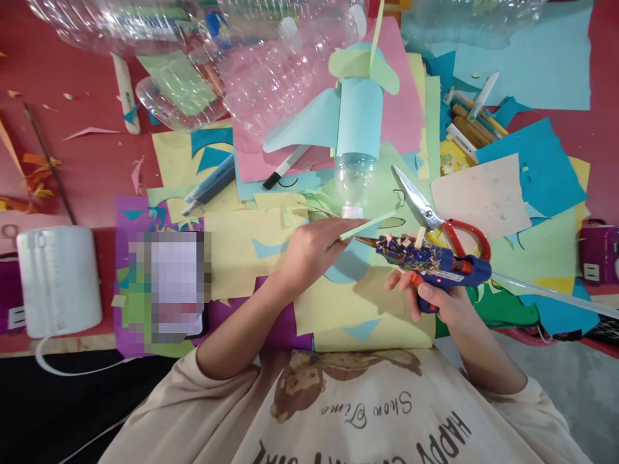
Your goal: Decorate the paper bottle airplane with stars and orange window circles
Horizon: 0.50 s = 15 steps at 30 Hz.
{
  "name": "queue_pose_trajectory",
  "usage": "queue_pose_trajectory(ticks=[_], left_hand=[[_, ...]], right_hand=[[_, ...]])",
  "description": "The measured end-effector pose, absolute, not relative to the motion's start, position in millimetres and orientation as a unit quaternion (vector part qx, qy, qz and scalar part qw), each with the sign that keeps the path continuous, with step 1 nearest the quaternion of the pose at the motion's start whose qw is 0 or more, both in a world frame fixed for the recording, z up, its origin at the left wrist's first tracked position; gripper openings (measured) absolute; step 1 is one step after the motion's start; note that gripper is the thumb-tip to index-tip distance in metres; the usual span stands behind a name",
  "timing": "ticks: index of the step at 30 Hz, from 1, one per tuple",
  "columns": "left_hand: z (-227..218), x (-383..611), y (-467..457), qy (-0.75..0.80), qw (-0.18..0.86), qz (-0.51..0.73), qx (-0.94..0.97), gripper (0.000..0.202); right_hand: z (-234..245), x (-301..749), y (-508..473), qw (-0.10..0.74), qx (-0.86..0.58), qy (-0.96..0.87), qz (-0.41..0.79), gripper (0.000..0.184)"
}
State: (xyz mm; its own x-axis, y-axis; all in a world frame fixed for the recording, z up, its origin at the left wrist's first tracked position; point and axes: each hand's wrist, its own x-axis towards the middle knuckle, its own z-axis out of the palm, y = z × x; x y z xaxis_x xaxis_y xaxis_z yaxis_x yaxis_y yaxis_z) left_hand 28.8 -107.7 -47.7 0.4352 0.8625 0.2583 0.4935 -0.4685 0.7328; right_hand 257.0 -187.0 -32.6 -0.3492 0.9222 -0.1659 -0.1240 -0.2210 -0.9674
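My right hand is wrapped round a blue hot glue gun, with fingers at its orange trigger. A clear glue stick sticks out of its back end. The gun's nozzle points left, close to a thin light green paper strip. That strip is pinched in my left hand, whose fingertips are partly hidden. Just beyond lies a clear plastic bottle wrapped in light blue paper, with paper wing and tail-like pieces on it. Red-handled scissors lie half open beyond the glue gun.
Clear plastic bottles lie at the back. A black-capped marker and grey-blue markers rest on coloured paper. On the left are a blurred phone and a white box-shaped device with a cable. Blue paper lies right.
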Motion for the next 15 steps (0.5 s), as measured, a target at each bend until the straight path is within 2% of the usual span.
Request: queue_pose_trajectory(ticks=[7, 15], left_hand=[[-47.6, 29.5, -107.7, 0.412, 0.244, 0.308, 0.822, 0.052], [-47.4, 30.4, -107.2, 0.396, 0.206, 0.327, 0.833, 0.054]], right_hand=[[-25.7, 252.3, -186.0, 0.360, -0.425, -0.460, 0.691, 0.026], [-28.7, 256.7, -187.8, 0.321, -0.443, -0.435, 0.715, 0.033]])
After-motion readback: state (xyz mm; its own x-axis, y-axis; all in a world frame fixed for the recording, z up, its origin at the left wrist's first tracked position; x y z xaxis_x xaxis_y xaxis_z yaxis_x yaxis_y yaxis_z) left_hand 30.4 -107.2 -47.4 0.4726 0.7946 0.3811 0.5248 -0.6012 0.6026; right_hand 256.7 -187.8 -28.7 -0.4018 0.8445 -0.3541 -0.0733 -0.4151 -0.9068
